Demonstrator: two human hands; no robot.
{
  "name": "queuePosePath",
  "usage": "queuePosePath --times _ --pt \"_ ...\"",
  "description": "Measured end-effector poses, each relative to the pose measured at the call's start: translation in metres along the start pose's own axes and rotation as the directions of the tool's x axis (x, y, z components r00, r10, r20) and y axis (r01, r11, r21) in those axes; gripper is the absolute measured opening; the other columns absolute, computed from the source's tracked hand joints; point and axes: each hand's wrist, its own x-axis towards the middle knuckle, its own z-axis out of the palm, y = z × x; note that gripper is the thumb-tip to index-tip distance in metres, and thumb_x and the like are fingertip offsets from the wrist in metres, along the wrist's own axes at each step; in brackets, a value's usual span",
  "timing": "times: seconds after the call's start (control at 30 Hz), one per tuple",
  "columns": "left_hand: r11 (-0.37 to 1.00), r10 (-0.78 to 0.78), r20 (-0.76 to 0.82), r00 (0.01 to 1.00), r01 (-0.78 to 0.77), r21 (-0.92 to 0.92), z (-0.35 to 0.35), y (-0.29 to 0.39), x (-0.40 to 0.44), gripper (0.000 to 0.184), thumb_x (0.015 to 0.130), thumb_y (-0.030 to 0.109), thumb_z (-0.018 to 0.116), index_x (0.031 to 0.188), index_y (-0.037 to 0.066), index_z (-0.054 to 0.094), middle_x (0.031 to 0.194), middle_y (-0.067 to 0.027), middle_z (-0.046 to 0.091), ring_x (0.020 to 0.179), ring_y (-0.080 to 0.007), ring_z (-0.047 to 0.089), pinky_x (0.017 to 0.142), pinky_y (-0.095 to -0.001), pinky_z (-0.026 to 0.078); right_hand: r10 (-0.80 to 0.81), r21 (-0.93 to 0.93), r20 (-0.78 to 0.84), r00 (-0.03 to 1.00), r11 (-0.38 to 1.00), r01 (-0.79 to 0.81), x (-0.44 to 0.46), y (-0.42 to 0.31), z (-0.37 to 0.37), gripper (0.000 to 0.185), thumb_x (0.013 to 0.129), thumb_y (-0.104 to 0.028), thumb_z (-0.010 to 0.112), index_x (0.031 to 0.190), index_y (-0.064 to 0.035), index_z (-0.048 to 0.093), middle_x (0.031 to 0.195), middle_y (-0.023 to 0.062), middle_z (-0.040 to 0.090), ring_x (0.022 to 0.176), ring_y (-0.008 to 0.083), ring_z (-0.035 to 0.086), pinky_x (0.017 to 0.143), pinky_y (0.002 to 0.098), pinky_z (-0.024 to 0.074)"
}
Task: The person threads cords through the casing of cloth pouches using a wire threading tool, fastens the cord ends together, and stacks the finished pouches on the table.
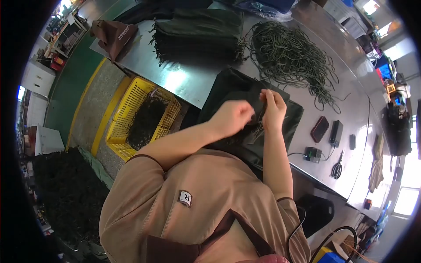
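Note:
My left hand (234, 117) is curled closed and a little blurred by motion, above the dark green fabric (234, 87) at the table's near edge. Beside it, on the right, my right hand (274, 109) pinches its thumb and fingertips together. Whatever lies between the fingers of either hand is too small or hidden to make out. Thin loose strands (258, 133) show below and between the hands. Past the fabric, a tangled heap of dark green cords (289, 55) lies on the metal table (193, 85).
A folded dark green stack with knotted edges (199, 35) lies at the back. Left stands a yellow crate (116, 131) holding dark cords. On the right are a phone (320, 129), a black box (336, 133), a small cabled device (313, 154) and scissors (337, 168).

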Motion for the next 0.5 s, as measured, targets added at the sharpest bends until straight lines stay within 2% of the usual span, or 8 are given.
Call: queuePosePath --times 0.03,0.07,0.1,0.13,0.2,0.23,0.33,0.5 --pt "0.987 -0.057 -0.039 0.998 0.051 -0.155 -0.005 -0.002 0.014 0.03 0.101 0.029 0.055 0.103 0.003 0.07 0.092 -0.0051 0.069 0.077 -0.0127 0.062 0.063 -0.0306 0.05 0.002 -0.002 -0.003 1.0 1.0 -0.002 -0.008 -0.005 -0.006 0.018 0.099 -0.01 0.059 0.098 0.0042 0.07 0.085 0.0031 0.068 0.076 0.0089 0.059 0.068 0.0214 0.043" --pt "0.947 -0.118 -0.068 0.991 0.091 -0.308 -0.009 -0.007 0.03 0.032 0.103 0.032 0.052 0.104 0.004 0.069 0.093 -0.0017 0.068 0.076 -0.0079 0.058 0.062 -0.0276 0.048 0.055 -0.01 0.117 0.992 0.998 -0.055 -0.013 -0.01 -0.016 0.016 0.099 -0.009 0.059 0.097 0.0019 0.07 0.085 0.0027 0.068 0.077 0.0073 0.058 0.069 0.0199 0.0429" --pt "0.856 -0.189 0.006 0.982 0.168 -0.489 -0.009 -0.012 0.045 0.033 0.104 0.033 0.049 0.107 0.006 0.067 0.098 -0.001 0.069 0.075 -0.0094 0.055 0.064 -0.0261 0.046 0.105 -0.023 0.234 0.966 0.994 -0.103 -0.018 -0.016 -0.021 0.014 0.099 -0.009 0.059 0.096 -0.0004 0.07 0.085 0.0023 0.068 0.077 0.0058 0.058 0.07 0.0184 0.0428" --pt "0.858 -0.186 0.012 0.983 0.168 -0.485 -0.01 -0.016 0.056 0.033 0.104 0.033 0.049 0.107 0.006 0.067 0.098 -0.001 0.069 0.075 -0.0094 0.055 0.064 -0.0261 0.046 0.1 -0.021 0.228 0.968 0.995 -0.098 -0.027 -0.02 -0.023 0.014 0.099 -0.009 0.059 0.096 -0.0004 0.07 0.085 0.0023 0.068 0.077 0.0058 0.058 0.07 0.0184 0.0428" --pt "0.572 -0.287 0.267 0.92 0.388 -0.723 -0.012 -0.021 0.075 0.033 0.105 0.034 0.048 0.11 0.008 0.065 0.1 -0.0012 0.069 0.075 -0.0092 0.054 0.066 -0.0257 0.046 0.153 -0.287 0.207 0.966 0.954 -0.089 -0.045 -0.027 -0.02 0.014 0.099 -0.008 0.06 0.093 0.0003 0.068 0.085 0.0014 0.067 0.077 0.0055 0.056 0.07 0.0191 0.0427" --pt "0.502 -0.278 0.276 0.92 0.384 -0.775 -0.014 -0.026 0.082 0.026 0.105 0.029 0.051 0.11 0.008 0.065 0.1 -0.0022 0.068 0.071 -0.0088 0.052 0.061 -0.0234 0.043 0.102 -0.296 0.222 0.97 0.955 -0.033 -0.051 -0.022 -0.018 0.015 0.1 -0.01 0.059 0.093 -0.0004 0.068 0.077 -0.0045 0.057 0.065 0.002 0.042 0.057 0.02 0.0314" --pt "0.428 -0.203 0.262 0.943 0.326 -0.843 -0.028 -0.04 0.095 0.022 0.102 0.024 0.056 0.11 0.006 0.065 0.097 -0.0032 0.067 0.067 -0.0079 0.05 0.055 -0.0209 0.039 0.118 -0.298 0.223 0.968 0.953 -0.047 -0.065 -0.012 -0.027 0.014 0.1 -0.009 0.059 0.091 -0.0017 0.066 0.081 -0.002 0.063 0.064 0.0018 0.042 0.058 0.0199 0.0327" --pt "0.476 -0.254 0.115 0.96 0.227 -0.85 -0.051 -0.032 0.102 0.016 0.1 0.015 0.059 0.108 0.004 0.067 0.087 -0.0024 0.062 0.063 -0.0068 0.047 0.051 -0.0194 0.037 0.168 -0.252 0.223 0.96 0.962 -0.109 -0.076 -0.003 -0.043 0.013 0.1 -0.01 0.059 0.091 -0.0022 0.065 0.085 -0.0002 0.066 0.066 0.002 0.045 0.06 0.0192 0.0351"
